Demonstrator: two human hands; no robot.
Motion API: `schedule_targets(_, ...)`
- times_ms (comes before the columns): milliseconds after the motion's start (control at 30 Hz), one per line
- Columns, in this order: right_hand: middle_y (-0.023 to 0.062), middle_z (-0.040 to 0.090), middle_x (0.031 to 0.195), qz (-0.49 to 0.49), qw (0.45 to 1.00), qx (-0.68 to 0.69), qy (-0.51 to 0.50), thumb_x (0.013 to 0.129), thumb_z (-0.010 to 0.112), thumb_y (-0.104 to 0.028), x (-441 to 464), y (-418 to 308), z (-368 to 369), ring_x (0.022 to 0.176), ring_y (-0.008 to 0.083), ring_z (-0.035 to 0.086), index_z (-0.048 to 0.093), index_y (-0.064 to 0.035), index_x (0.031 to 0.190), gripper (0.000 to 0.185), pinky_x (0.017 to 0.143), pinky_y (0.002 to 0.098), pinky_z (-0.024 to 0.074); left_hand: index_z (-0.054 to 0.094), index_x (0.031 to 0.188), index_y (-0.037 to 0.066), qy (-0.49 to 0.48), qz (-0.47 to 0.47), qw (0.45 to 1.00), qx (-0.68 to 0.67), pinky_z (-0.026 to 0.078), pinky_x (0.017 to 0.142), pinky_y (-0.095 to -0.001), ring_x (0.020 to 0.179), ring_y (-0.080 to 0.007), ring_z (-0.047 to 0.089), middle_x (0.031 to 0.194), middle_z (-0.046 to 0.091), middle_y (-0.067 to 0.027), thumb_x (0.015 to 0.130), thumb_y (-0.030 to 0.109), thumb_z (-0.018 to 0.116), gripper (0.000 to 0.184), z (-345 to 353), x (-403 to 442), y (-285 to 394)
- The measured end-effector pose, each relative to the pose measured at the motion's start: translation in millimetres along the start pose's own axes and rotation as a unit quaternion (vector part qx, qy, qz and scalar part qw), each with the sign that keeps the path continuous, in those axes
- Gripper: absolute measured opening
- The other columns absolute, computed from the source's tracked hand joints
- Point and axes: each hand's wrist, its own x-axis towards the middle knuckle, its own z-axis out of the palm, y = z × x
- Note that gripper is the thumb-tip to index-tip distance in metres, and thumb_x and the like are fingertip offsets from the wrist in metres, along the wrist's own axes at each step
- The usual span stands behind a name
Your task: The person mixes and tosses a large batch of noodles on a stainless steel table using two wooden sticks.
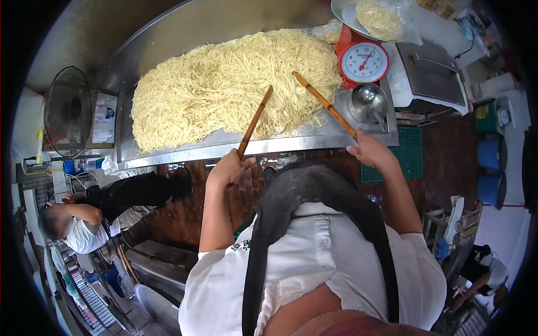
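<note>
A long, thick bed of pale yellow noodles [224,84] lies on the metal counter [224,147]. My left hand [231,168] is closed on the lower end of a dark wooden stick [255,123], whose tip reaches over the noodles. My right hand [370,150] is closed on a lighter, banded wooden stick [325,103] that slants up and left across the noodles. The two tips are apart, and whether they touch the noodles I cannot tell.
Right of the noodles stand a red scale [363,61], a metal bowl [368,103] and a steel box [428,70]. A fan [68,112] is at the left. One person [87,224] stands at the lower left, another [487,274] at the lower right. A green mat [408,154] lies on the floor.
</note>
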Motion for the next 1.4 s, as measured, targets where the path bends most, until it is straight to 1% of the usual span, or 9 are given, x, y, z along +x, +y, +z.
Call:
schedule_targets(67, 0.0306, 0.063, 0.123, 0.0, 1.0, -0.001, 0.005, 0.097, 0.063, -0.037, 2, 1, 2, 0.117, 0.0432, 0.061, 0.043, 0.0087, 0.135, 0.063, 0.098, 0.0483, 0.0498, 0.057, 0.11, -0.006, -0.001, -0.001, 1.0, -0.008, 0.05, 0.064, -0.042, 0.066, -0.0279, 0.064, 0.08, 0.066, -0.0192, 0.093, 0.054, 0.068, 0.063, 0, 0, 0)
schedule_targets(167, 0.0301, 0.064, 0.122, 0.001, 1.0, -0.004, 0.011, 0.097, 0.064, -0.037, 1, 0, 2, 0.116, 0.043, 0.062, 0.043, 0.0086, 0.135, 0.063, 0.098, 0.0484, 0.05, 0.057, 0.11, -0.006, -0.008, -0.005, 1.0, -0.006, 0.05, 0.065, -0.0421, 0.067, -0.0283, 0.064, 0.08, 0.066, -0.0191, 0.093, 0.053, 0.069, 0.063, 0, 1, 0)
schedule_targets(267, 0.0302, 0.064, 0.122, -0.001, 1.0, -0.004, 0.021, 0.097, 0.064, -0.037, 2, 1, 3, 0.116, 0.0428, 0.062, 0.043, 0.0086, 0.135, 0.063, 0.098, 0.0483, 0.05, 0.057, 0.11, -0.006, 0.008, 0.014, 1.0, -0.017, 0.05, 0.065, -0.0421, 0.067, -0.0281, 0.064, 0.08, 0.066, -0.0187, 0.093, 0.053, 0.069, 0.063, 3, 4, -6)
schedule_targets(467, 0.0309, 0.064, 0.121, -0.003, 1.0, -0.01, 0.014, 0.097, 0.064, -0.036, 0, -4, -3, 0.117, 0.0423, 0.062, 0.043, 0.0092, 0.134, 0.063, 0.099, 0.0478, 0.0497, 0.057, 0.109, -0.006, -0.006, -0.005, 1.0, -0.014, 0.05, 0.066, -0.0424, 0.069, -0.0285, 0.064, 0.082, 0.066, -0.0193, 0.092, 0.054, 0.069, 0.064, -5, -3, 4)
schedule_targets(767, 0.031, 0.064, 0.12, -0.006, 1.0, -0.001, 0.02, 0.097, 0.064, -0.036, 3, -2, 1, 0.116, 0.043, 0.062, 0.044, 0.0082, 0.132, 0.06, 0.098, 0.0485, 0.0499, 0.056, 0.111, -0.006, -0.008, -0.01, 1.0, -0.023, 0.047, 0.056, -0.0395, 0.058, -0.0232, 0.059, 0.074, 0.062, -0.0144, 0.092, 0.054, 0.069, 0.064, -5, -4, 5)
schedule_targets(967, 0.0313, 0.065, 0.118, -0.011, 1.0, -0.002, 0.014, 0.097, 0.063, -0.036, 6, 1, 2, 0.114, 0.0438, 0.063, 0.044, 0.0088, 0.133, 0.06, 0.096, 0.0488, 0.0506, 0.056, 0.109, -0.005, -0.005, 0.002, 1.0, -0.017, 0.047, 0.057, -0.0394, 0.059, -0.0236, 0.06, 0.074, 0.062, -0.0144, 0.092, 0.054, 0.07, 0.063, -6, -2, 4)
schedule_targets(1067, 0.0319, 0.065, 0.118, -0.015, 1.0, -0.005, 0.012, 0.098, 0.063, -0.036, 8, 1, 0, 0.114, 0.0439, 0.063, 0.043, 0.0093, 0.134, 0.061, 0.096, 0.0487, 0.0508, 0.056, 0.109, -0.005, 0.002, 0.015, 1.0, -0.007, 0.048, 0.06, -0.0405, 0.063, -0.0256, 0.061, 0.077, 0.063, -0.016, 0.092, 0.054, 0.069, 0.062, -3, 8, -5)
schedule_targets(1267, 0.0321, 0.064, 0.12, -0.008, 1.0, -0.015, 0.013, 0.098, 0.063, -0.037, 7, 0, -1, 0.115, 0.0442, 0.062, 0.043, 0.0097, 0.135, 0.063, 0.097, 0.0489, 0.0507, 0.057, 0.111, -0.006, -0.007, 0.013, 1.0, -0.001, 0.051, 0.07, -0.0431, 0.074, -0.0312, 0.066, 0.088, 0.067, -0.022, 0.093, 0.055, 0.068, 0.064, -6, 5, -1)
schedule_targets(1400, 0.032, 0.063, 0.122, -0.009, 1.0, -0.019, 0.008, 0.097, 0.063, -0.038, 8, -1, -3, 0.116, 0.0441, 0.062, 0.042, 0.0099, 0.135, 0.064, 0.097, 0.0488, 0.0506, 0.057, 0.112, -0.006, -0.007, 0.014, 1.0, 0.009, 0.052, 0.072, -0.0433, 0.077, -0.0318, 0.067, 0.09, 0.067, -0.0226, 0.093, 0.054, 0.068, 0.065, -7, 6, -1)
